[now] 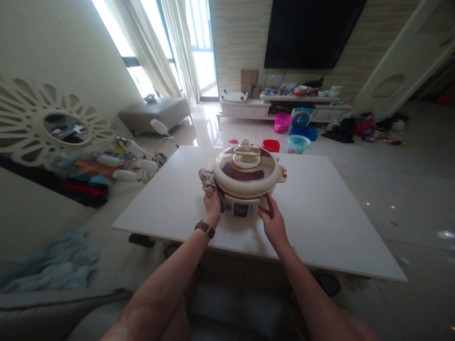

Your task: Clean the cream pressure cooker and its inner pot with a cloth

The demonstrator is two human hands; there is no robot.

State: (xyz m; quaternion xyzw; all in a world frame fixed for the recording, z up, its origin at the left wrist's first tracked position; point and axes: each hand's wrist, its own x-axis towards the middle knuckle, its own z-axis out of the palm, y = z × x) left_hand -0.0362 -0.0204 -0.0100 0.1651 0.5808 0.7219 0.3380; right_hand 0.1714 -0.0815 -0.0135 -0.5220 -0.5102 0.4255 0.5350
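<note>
A cream electric cooker (245, 182) with a glass lid and a control panel on its front stands in the middle of a white table (320, 222). My left hand (212, 207), with a watch on the wrist, presses a greyish cloth (208, 183) against the cooker's left side, fingers closed round the cloth. My right hand (273, 220) rests against the cooker's lower right front, fingers stretched out and touching its base.
Pink and turquoise baskets (297, 143) and a red lid sit on the floor beyond the table. A TV cabinet (284, 108) stands under a wall TV. A grey bench (156, 112) is at the left, clutter along the left wall, a blue cloth (53, 265) near my left.
</note>
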